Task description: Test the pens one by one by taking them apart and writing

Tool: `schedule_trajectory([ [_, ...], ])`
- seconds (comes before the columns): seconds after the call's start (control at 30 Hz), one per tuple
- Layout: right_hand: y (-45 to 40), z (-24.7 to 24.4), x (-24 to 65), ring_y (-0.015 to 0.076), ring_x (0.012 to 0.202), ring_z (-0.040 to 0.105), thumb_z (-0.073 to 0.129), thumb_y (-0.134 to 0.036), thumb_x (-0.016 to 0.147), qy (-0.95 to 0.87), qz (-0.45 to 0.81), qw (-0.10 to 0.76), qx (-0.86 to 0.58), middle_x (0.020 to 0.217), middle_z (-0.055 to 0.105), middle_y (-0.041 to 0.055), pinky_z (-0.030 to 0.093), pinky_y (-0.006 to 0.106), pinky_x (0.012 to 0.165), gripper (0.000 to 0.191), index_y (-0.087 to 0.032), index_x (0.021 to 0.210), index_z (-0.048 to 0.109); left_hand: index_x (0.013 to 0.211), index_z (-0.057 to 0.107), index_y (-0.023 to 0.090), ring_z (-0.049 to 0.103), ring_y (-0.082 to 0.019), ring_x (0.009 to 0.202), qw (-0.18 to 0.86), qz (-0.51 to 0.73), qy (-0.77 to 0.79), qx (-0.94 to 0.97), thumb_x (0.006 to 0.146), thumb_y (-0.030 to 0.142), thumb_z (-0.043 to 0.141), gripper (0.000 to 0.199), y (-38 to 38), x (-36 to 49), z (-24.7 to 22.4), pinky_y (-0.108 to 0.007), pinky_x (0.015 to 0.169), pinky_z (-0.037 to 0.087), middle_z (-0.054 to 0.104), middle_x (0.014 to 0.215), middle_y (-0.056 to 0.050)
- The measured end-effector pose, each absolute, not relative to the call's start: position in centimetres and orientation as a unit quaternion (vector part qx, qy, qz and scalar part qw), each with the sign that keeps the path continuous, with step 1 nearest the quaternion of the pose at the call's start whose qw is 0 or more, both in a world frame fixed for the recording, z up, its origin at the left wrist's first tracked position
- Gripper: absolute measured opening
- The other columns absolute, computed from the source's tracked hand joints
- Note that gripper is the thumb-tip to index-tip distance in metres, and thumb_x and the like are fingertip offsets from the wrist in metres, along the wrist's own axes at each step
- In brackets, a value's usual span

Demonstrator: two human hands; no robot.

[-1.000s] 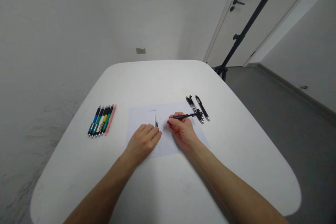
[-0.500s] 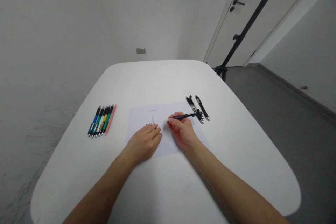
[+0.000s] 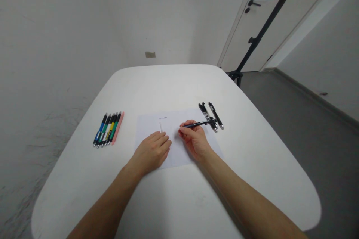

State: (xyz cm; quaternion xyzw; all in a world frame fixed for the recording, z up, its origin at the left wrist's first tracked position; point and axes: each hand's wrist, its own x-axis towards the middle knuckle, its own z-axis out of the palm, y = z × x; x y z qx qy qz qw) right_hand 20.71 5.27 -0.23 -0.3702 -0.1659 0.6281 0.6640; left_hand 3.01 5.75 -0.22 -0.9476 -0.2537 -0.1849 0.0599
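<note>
My right hand (image 3: 194, 140) is closed on a black pen (image 3: 198, 123), held nearly level above a white sheet of paper (image 3: 179, 158). The pen's clip end points right, over other pens; its left end meets my fingertips. My left hand (image 3: 153, 152) lies low over the paper, palm down, fingers bent together. From under its fingers sticks a thin whitish tube (image 3: 160, 126), perhaps a pen refill; its lower part is hidden by the hand. Small dark writing (image 3: 162, 118) shows near the paper's top edge.
Several coloured pens (image 3: 109, 130) lie in a row at the left, with a pink pen (image 3: 117, 128) at its end. Black pens (image 3: 216, 115) lie right of the paper. A white table (image 3: 168, 86) with rounded corners stands before a wall; a black stand (image 3: 254, 44) holds a colourful wheel.
My left hand has slid slightly left, and the thin tube has shifted left with it and tilted a little. My right hand and the black pen stay nearly still.
</note>
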Motion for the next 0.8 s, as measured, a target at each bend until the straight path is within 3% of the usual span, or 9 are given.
schedule_trajectory([
  [0.17, 5.2, -0.3, 20.9, 0.0122, 0.062, 0.060, 0.083, -0.015, 0.052, -0.166, 0.633, 0.659, -0.369, 0.067, 0.065, -0.0045, 0.051, 0.026, 0.060, 0.028, -0.022, 0.068, 0.061, 0.098, 0.066, 0.015, 0.067, -0.024, 0.101, 0.053, -0.187, -0.254, -0.947, 0.086, 0.006, 0.047, 0.024, 5.7, 3.0, -0.1, -0.046, 0.095, 0.054, 0.072, 0.101, -0.012],
  [0.3, 5.2, -0.3, 20.9, 0.0123, 0.062, 0.060, 0.085, -0.018, 0.053, -0.170, 0.645, 0.651, -0.363, 0.066, 0.065, -0.0037, 0.051, 0.025, 0.060, 0.028, -0.021, 0.067, 0.061, 0.096, 0.066, 0.015, 0.066, -0.025, 0.102, 0.063, -0.211, -0.254, -0.942, 0.088, 0.011, 0.051, 0.018, 5.7, 3.2, 0.1, -0.047, 0.097, 0.052, 0.072, 0.098, -0.012],
  [0.43, 5.3, -0.4, 20.9, 0.0134, 0.063, 0.061, 0.085, -0.035, 0.060, -0.163, 0.655, 0.645, -0.358, 0.069, 0.066, -0.0013, 0.051, 0.027, 0.060, 0.029, -0.021, 0.065, 0.061, 0.099, 0.066, 0.018, 0.066, -0.024, 0.099, 0.081, -0.266, -0.274, -0.921, 0.089, 0.015, 0.052, 0.017, 5.8, 2.9, 0.2, -0.046, 0.095, 0.052, 0.072, 0.097, -0.010],
  [0.6, 5.5, -0.6, 21.0, 0.0147, 0.060, 0.059, 0.083, -0.053, 0.059, -0.160, 0.666, 0.646, -0.337, 0.066, 0.064, -0.0003, 0.049, 0.028, 0.056, 0.038, -0.021, 0.064, 0.063, 0.115, 0.058, 0.017, 0.066, -0.024, 0.095, 0.081, -0.374, -0.375, -0.844, 0.084, 0.010, 0.053, 0.032, 6.2, 1.9, -0.4, -0.041, 0.086, 0.053, 0.071, 0.100, -0.010],
  [0.8, 5.5, -0.5, 21.0, 0.0095, 0.053, 0.050, 0.086, -0.044, 0.056, -0.170, 0.641, 0.656, -0.359, 0.064, 0.057, -0.0030, 0.042, 0.023, 0.048, 0.033, -0.019, 0.060, 0.065, 0.106, 0.058, 0.017, 0.064, -0.025, 0.091, 0.065, -0.402, -0.447, -0.797, 0.083, 0.012, 0.054, 0.023, 6.4, 1.5, -0.8, -0.040, 0.081, 0.051, 0.070, 0.096, -0.009],
])
